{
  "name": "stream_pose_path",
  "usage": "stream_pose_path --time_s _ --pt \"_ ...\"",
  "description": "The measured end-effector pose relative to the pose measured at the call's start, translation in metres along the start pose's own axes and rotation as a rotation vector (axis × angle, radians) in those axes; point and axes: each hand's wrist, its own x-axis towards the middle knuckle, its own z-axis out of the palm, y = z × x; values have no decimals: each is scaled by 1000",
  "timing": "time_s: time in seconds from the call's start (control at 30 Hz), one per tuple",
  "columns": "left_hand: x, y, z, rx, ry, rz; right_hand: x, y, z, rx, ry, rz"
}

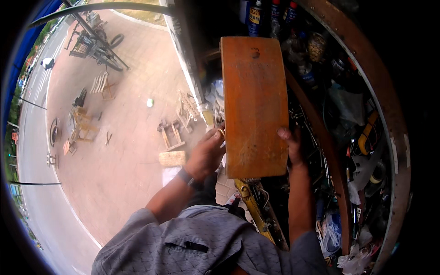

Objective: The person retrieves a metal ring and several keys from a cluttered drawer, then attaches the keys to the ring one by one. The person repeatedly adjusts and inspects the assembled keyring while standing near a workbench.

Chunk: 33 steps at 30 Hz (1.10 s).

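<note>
A large orange-brown wooden panel (255,105) with a worn face and a dark round mark near its top is upright in front of me. It may be the face of a box or drawer; its depth is hidden. My left hand (208,151), with a ring and a wristband, is closed at its lower left edge, the fingertips partly hidden. My right hand (293,143) grips the opposite edge, thumb against the face and fingers behind. Below the panel stands a worn yellow metal frame (252,201) near my legs.
Right of me, a dark cluttered bin with a curved rim (398,151) holds tools, bags and a yellow-handled tool (366,135). Spray cans (255,18) stand at the back. On the left pavement are wooden stools (172,135), a log (172,158) and a bicycle (98,50).
</note>
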Motion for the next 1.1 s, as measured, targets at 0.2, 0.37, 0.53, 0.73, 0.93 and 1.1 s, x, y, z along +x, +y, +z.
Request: stream_pose_path --time_s 0.2,0.37,0.53,0.73,0.93,1.1 --pt "85 76 3 -92 -61 161 160 -49 27 50 -118 83" --pt "157 124 -5 -101 -23 237 268 -72 52 229 -178 237" --pt "237 159 -9 -166 -100 327 358 -92 54 79 -57 197" --pt "222 145 -48 -19 -59 346 324 -20 19 199 637 -89" --pt "157 113 -64 37 325 181 223 16 89 -7 406 -276" --pt "122 102 -64 -45 306 5 275 24 92 -132 329 -406"
